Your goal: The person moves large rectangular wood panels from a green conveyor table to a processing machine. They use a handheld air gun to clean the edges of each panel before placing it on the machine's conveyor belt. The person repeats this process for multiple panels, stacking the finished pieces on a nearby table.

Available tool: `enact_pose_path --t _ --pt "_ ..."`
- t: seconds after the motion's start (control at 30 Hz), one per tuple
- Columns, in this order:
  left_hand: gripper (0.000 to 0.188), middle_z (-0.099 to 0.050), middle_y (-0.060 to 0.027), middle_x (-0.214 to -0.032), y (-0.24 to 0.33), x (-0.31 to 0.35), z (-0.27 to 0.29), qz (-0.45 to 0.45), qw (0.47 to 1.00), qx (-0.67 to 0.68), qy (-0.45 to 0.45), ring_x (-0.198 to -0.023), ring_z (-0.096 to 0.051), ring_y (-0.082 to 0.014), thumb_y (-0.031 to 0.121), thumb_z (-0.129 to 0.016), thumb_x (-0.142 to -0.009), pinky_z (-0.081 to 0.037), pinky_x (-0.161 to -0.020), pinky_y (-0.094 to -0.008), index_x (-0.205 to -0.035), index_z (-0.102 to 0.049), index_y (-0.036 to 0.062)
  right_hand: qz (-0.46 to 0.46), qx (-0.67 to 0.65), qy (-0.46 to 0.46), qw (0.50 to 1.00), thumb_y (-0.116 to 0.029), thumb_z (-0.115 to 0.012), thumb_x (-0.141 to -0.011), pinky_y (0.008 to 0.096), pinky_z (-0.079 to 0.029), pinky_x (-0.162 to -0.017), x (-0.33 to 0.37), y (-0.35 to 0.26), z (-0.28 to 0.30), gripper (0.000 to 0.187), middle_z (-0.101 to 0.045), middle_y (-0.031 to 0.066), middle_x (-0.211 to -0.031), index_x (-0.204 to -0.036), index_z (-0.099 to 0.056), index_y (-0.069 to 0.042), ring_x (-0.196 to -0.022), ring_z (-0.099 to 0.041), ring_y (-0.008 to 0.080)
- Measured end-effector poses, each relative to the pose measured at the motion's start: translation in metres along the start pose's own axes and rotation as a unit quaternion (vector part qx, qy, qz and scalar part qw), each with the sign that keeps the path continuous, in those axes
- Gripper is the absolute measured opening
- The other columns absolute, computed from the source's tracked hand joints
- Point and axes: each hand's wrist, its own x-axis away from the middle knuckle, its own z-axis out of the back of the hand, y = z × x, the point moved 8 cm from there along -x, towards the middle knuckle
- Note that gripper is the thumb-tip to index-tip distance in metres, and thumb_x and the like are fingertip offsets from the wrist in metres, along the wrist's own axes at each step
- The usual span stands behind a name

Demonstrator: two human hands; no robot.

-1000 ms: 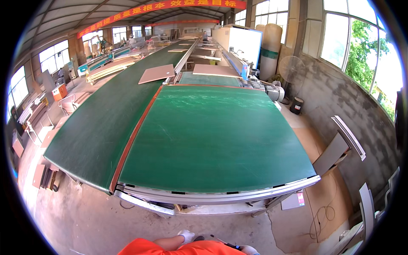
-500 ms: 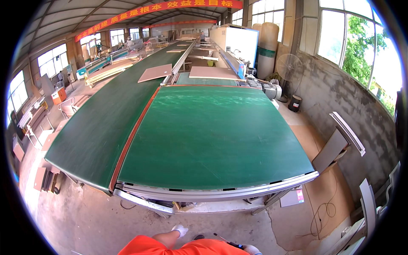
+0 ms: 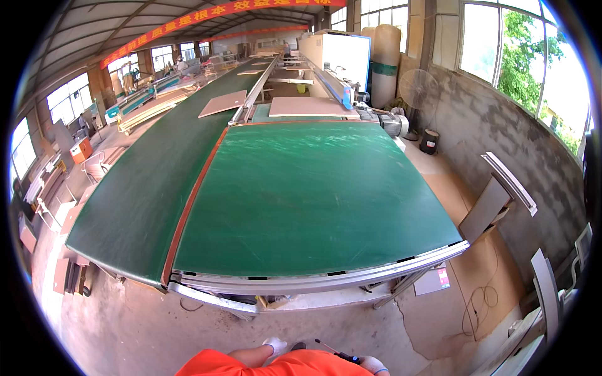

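My left hand (image 3: pixel 274 344), in a white glove, hangs low near the bottom edge, in front of my orange-red clothing (image 3: pixel 269 365). Its fingers are too small to make out. My right hand (image 3: pixel 374 365), also white-gloved, is at the lower edge, closed around a black tool with a thin shaft (image 3: pixel 348 358); the shaft points up and left. Neither hand touches the wide green conveyor belt (image 3: pixel 313 200) in front of me. At that belt's far end lies a flat pinkish-tan board (image 3: pixel 310 107). A second board (image 3: pixel 223 103) lies askew on the darker green conveyor (image 3: pixel 138 200) alongside.
A metal rail (image 3: pixel 326 284) edges the near belt. Right of it, a grey panel (image 3: pixel 486 210) leans above a loose cable (image 3: pixel 481 307) on the floor. A motor (image 3: pixel 392 124) stands out at the far right corner. Stacked boards (image 3: pixel 63 276) sit at left.
The view has shifted slightly, so the conveyors and boards appear a little higher and further left. My left hand appears slightly lower and further right. The right hand still holds the black tool.
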Motion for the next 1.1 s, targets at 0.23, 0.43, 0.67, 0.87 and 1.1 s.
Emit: enact_pose_path --t 0.23,0.43,0.67,0.87,1.1 --pt "0.054 -0.070 -0.0187 -0.125 0.023 -0.018 0.018 -0.063 0.993 -0.099 0.010 -0.115 -0.066 -0.0382 0.045 -0.040 -0.098 -0.050 -0.101 -0.0450 -0.117 -0.074 0.0079 0.010 0.002 -0.006 1.000 -0.021 -0.072 -0.093 0.0326 -0.050 -0.090 -0.008 0.031 0.002 0.031 -0.076 0.0063 -0.107 -0.118 -0.075 -0.003 -0.097 -0.064 0.0170" --pt "0.056 -0.066 -0.0223 -0.131 0.039 -0.027 0.022 -0.056 0.993 -0.102 0.013 -0.123 -0.062 -0.0412 0.045 -0.043 -0.097 -0.047 -0.105 -0.0475 -0.121 -0.072 0.0035 0.024 -0.002 -0.002 1.000 -0.022 -0.075 -0.090 0.0320 -0.050 -0.089 -0.005 0.061 0.016 0.034 -0.077 0.0063 -0.105 -0.118 -0.075 -0.004 -0.095 -0.065 0.0160" --pt "0.056 -0.066 -0.0220 -0.130 0.086 -0.029 -0.002 -0.048 0.994 -0.094 0.011 -0.122 -0.062 -0.0421 0.047 -0.046 -0.095 -0.048 -0.104 -0.0473 -0.122 -0.072 0.0047 0.046 -0.008 0.015 0.999 -0.023 -0.078 -0.087 0.0312 -0.051 -0.088 0.003 0.111 0.050 0.037 -0.077 0.0064 -0.103 -0.119 -0.075 -0.004 -0.093 -0.067 0.0148" --pt "0.054 -0.066 -0.0201 -0.132 0.158 -0.024 -0.046 -0.055 0.995 -0.086 -0.015 -0.124 -0.061 -0.0412 0.049 -0.052 -0.094 -0.048 -0.105 -0.0468 -0.123 -0.072 0.0075 0.039 -0.040 0.046 0.997 -0.022 -0.080 -0.085 0.0306 -0.052 -0.085 0.029 0.165 0.092 0.039 -0.076 0.0059 -0.100 -0.119 -0.075 -0.004 -0.089 -0.066 0.0142" --pt "0.049 -0.066 -0.0178 -0.133 0.264 0.007 -0.078 -0.062 0.998 -0.002 -0.001 -0.125 -0.061 -0.0387 0.046 -0.053 -0.096 -0.048 -0.106 -0.0466 -0.124 -0.073 0.0111 0.100 -0.059 0.151 0.982 -0.020 -0.073 -0.093 0.0333 -0.052 -0.083 0.059 0.235 0.144 0.026 -0.076 0.0057 -0.100 -0.109 -0.075 0.000 -0.089 -0.063 0.0161"
